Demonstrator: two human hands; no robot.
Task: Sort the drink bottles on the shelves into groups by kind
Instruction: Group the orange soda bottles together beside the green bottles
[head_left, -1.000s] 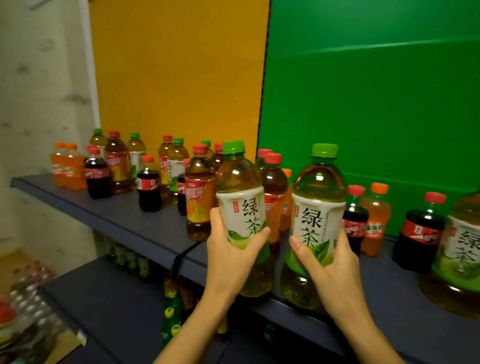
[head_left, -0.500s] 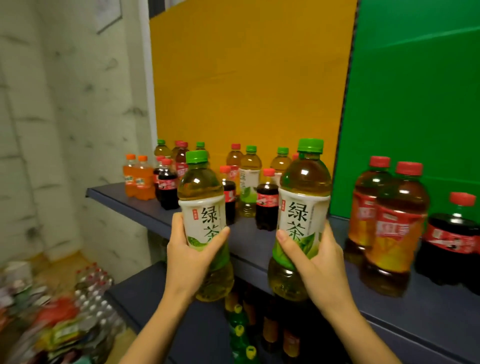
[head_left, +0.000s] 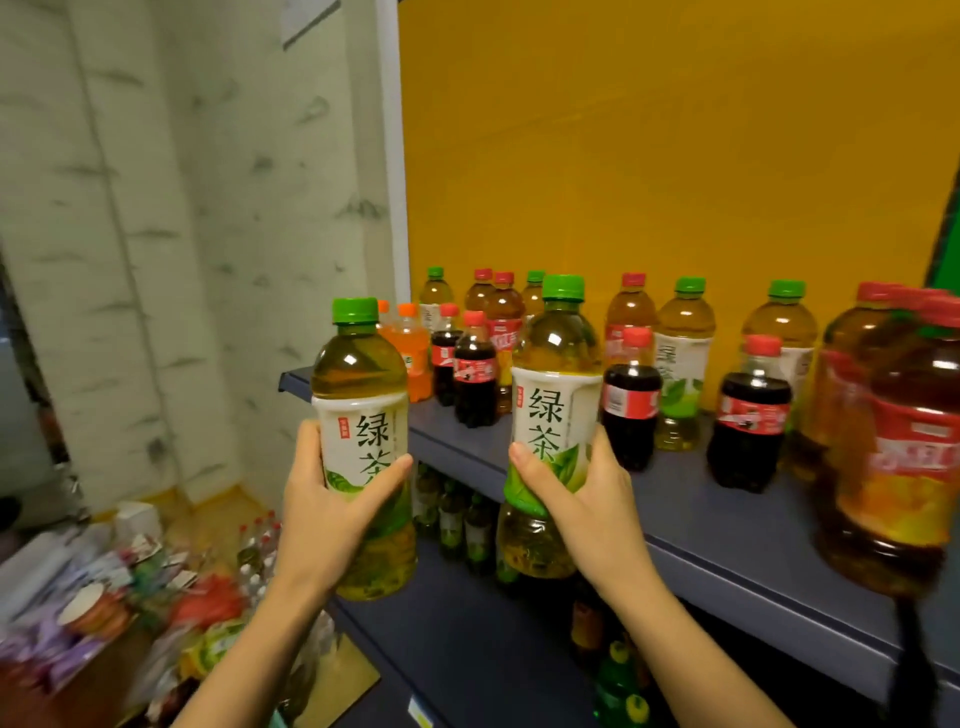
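1. While upright off the shelf's (head_left: 701, 499) left end, the left tea (head_left: 363, 431) sits in the left hand's (head_left: 322, 514) curled grip.
2. The right hand (head_left: 587, 499) wraps the right tea (head_left: 556, 400) at the shelf's front edge.
3. A cola (head_left: 631, 410) stands on the shelf; the clutter (head_left: 104, 613) below it, perhaps packets, is blurred.

Bare forearms, left hand (head_left: 323, 512), right hand (head_left: 589, 501) (nails short)

I've got 2 upright green-tea btls, green caps, white labels: left btl (head_left: 359, 415) out past the shelf (head_left: 691, 499) end, right btl (head_left: 555, 400) in front of its edge. Colas (head_left: 630, 410), red-cap teas (head_left: 906, 467), orange sodas (head_left: 413, 353) stand mixed behind.
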